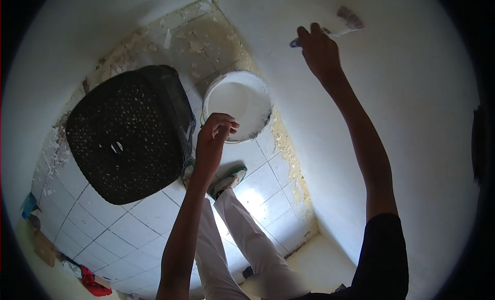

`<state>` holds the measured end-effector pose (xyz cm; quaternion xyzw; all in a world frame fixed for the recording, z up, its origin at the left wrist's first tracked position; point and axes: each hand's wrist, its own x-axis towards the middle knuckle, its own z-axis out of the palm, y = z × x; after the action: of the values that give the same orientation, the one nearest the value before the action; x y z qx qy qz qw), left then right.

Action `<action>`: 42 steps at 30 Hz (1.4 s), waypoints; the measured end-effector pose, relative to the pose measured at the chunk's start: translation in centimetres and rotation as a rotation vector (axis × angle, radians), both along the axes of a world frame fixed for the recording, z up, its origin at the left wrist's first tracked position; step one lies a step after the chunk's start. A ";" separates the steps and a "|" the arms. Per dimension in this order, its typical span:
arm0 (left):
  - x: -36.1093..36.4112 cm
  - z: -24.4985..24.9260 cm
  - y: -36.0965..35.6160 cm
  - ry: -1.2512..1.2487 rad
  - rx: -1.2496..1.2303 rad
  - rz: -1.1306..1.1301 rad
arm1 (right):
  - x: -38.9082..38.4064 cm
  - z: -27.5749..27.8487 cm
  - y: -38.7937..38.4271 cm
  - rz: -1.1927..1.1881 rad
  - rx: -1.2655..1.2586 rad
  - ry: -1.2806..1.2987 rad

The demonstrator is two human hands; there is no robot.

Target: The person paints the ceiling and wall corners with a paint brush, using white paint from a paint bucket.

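Observation:
My right hand (320, 52) grips a paintbrush (350, 21) by its handle, up at the white wall (412, 104). The brush's bristles point to the upper right, against or very near the wall. My left hand (219, 127) hovers over the near left rim of a round white bucket (237, 101), its fingers curled; nothing shows clearly in them. Whitish material lies inside the bucket, and its rim is smeared. Left of the bucket stands a black plastic stool (121, 137), its top speckled with white spots.
Flaked paint chips (193, 45) lie along the floor's edges on the tiled floor (108, 217). My shoe (232, 179) is just below the bucket. At the lower left are a red cloth (94, 283) and a cardboard piece (44, 250).

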<state>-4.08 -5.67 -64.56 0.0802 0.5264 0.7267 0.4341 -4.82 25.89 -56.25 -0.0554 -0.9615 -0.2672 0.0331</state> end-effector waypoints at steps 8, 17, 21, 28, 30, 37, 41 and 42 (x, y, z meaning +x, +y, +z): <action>1.7 0.1 0.2 -0.123 -0.054 0.012 | -1.7 -10.3 0.0 -0.076 -0.465 -0.090; -1.6 6.8 3.9 -0.017 0.070 0.027 | 2.2 14.3 4.3 0.055 -0.430 0.259; -2.7 10.4 5.7 -0.004 0.141 0.036 | 2.0 30.6 0.3 0.093 -0.106 0.453; -3.4 11.1 5.9 0.019 0.145 -0.024 | 1.8 28.0 -0.3 0.081 0.077 0.359; -3.1 9.0 4.9 0.022 0.136 -0.016 | 1.6 19.1 0.8 0.005 -0.036 0.179; -0.3 3.4 0.4 -0.039 -0.038 -0.032 | -1.2 3.8 0.0 -0.001 -0.333 0.021; -0.8 5.0 0.0 -0.072 -0.074 -0.026 | -2.0 6.4 0.9 -0.056 -0.428 0.045; -1.5 5.6 0.3 -0.061 -0.087 -0.010 | -1.9 8.6 1.7 -0.060 -0.403 0.066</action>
<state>-5.54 -5.33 -58.94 0.0418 0.5435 0.7032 0.4564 -6.68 27.64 -47.65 -0.0984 -0.9918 -0.0684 0.0450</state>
